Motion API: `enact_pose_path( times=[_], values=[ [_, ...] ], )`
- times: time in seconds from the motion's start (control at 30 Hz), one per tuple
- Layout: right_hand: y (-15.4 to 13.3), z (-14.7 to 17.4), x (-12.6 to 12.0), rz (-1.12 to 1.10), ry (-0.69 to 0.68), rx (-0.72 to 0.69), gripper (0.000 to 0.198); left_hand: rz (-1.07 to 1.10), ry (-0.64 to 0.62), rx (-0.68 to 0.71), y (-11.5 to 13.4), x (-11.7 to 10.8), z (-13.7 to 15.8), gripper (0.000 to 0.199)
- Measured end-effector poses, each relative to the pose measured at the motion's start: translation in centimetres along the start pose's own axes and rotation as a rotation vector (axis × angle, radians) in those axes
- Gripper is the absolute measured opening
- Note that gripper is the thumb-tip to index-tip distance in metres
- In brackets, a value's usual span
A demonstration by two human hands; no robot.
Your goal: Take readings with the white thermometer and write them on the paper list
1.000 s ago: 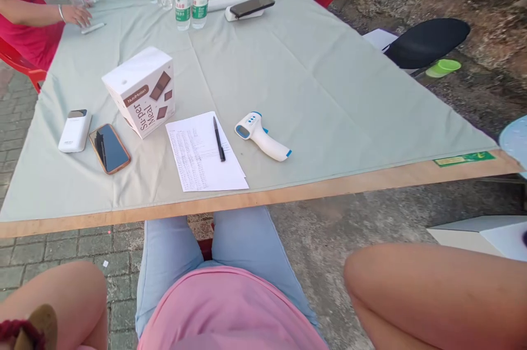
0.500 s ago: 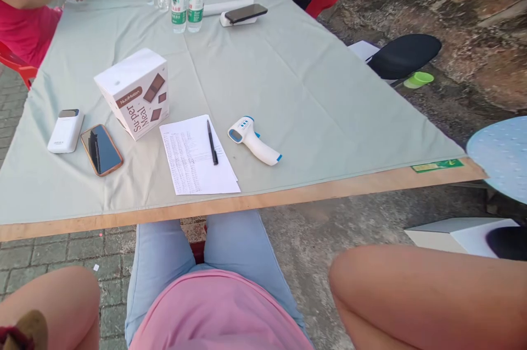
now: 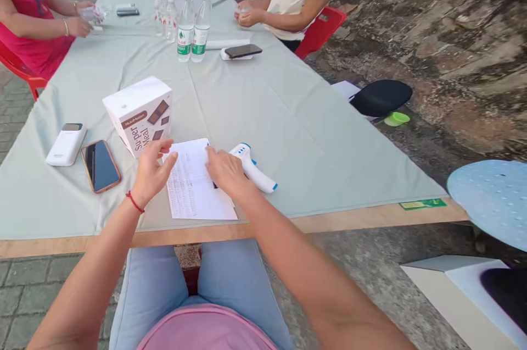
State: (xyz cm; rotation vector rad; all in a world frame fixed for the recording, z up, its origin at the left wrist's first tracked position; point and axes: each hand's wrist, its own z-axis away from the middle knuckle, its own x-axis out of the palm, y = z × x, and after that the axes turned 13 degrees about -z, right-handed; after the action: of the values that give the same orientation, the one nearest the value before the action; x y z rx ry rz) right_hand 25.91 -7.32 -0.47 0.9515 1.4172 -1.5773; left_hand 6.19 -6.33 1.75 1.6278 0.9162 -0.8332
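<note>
My left hand point(image 3: 154, 170) hovers at the left edge of the written paper sheets point(image 3: 185, 196), in front of a white "Su-per Meal" box point(image 3: 140, 111). Its thumb and fingers are apart and hold nothing. Over the upper right of the sheets, my right hand point(image 3: 224, 170) has its fingers curled on a black pen point(image 3: 215, 185); most of the pen is hidden beneath them. Just right of this hand lies a white and blue infrared thermometer point(image 3: 259, 174), partly covered by it.
To the left lie a phone point(image 3: 101, 166) and a white power bank point(image 3: 67, 144). Water bottles point(image 3: 201, 28) and a dark phone point(image 3: 244, 51) stand or lie farther back. Several people sit around the table. A blue stool point(image 3: 489, 196) is beyond the right corner.
Both my hands have come forward from the sides onto the table, the right to the pen, the left beside the sheets. The view has tilted up, showing more of the far end.
</note>
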Motion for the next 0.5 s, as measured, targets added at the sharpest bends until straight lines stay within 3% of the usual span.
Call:
enact_pose_path(
  times=[0.07,0.1,0.33,0.43,0.5],
  values=[
    [0.5,-0.5,0.6,-0.042,-0.015,-0.025,0.047,0.055,-0.071,0.252,-0.2,1.9,-0.6,0.025],
    [0.8,-0.6,0.7,-0.103,-0.001,-0.049,0.048,0.032,-0.101,0.306,-0.3,2.7,-0.9,0.023],
    [1.9,-1.7,1.3,-0.842,0.193,-0.315,0.044,-0.218,-0.234,0.344,-1.0,5.1,-2.1,0.025],
    [1.7,-2.1,2.4,-1.135,0.185,-0.365,0.048,-0.193,-0.206,0.351,-1.4,5.3,-1.9,0.028],
    [1.8,-2.1,3.2,-1.213,0.168,-0.329,0.048,-0.162,-0.196,0.372,-1.7,5.4,-1.7,0.031]
  ],
)
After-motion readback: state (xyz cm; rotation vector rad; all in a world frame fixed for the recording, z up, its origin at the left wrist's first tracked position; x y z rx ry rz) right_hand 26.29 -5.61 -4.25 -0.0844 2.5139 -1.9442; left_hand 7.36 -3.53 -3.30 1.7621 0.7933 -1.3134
